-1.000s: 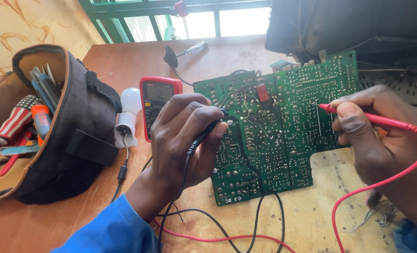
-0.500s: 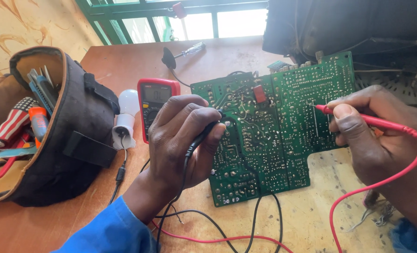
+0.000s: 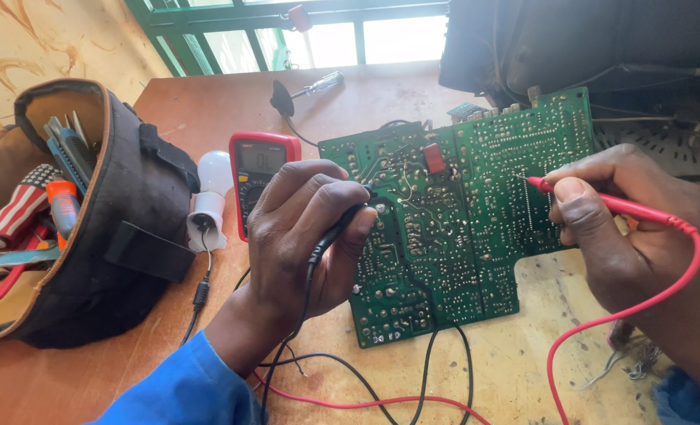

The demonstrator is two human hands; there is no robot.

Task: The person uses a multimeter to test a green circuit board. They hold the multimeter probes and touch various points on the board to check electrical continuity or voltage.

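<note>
The left hand (image 3: 306, 236) pinches a black probe (image 3: 336, 232) and the right hand (image 3: 629, 220) grips a red probe (image 3: 602, 203). Both tips touch the green circuit board (image 3: 460, 212), which lies near the far right corner of the table (image 3: 208, 110), beside a red multimeter (image 3: 259, 169).

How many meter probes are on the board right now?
2: the black probe in the left hand at the board's upper left, the red probe in the right hand at its upper right.

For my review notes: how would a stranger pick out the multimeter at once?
Start at the large green circuit board in the middle of the wooden table. Just beyond its left edge, behind the left hand, lies the multimeter. It alone has a red casing and a grey display, beside a white bulb.
</note>
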